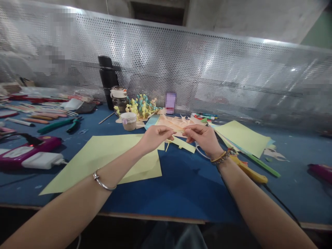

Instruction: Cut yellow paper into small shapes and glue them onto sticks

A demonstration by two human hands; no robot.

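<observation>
Just past the upper right corner of a large pale-yellow paper sheet (pixel 103 162) on a blue work table (pixel 186 188), our bare left hand (pixel 155 138) and bare right hand (pixel 201 136) meet, fingers pressed together in a pinch on a spiky peach paper cut-out (pixel 176 126). We hold its long axis roughly level, running left to right across the grip, with most of its jagged points fanning away from us, nearer our right hand than our left. A narrow yellow-green paper strip (pixel 183 145) hangs just below the grip, though we cannot tell whether it joins the cut-out. Beyond that sheet stand a black insulated flask (pixel 107 81) and a round paper cup (pixel 129 121), beside a cluster of small yellow and blue paper figures (pixel 141 107). To the sheet's right lie a second pale-yellow sheet (pixel 243 138) and a yellow-handled tool (pixel 251 172) with a black cord.
</observation>
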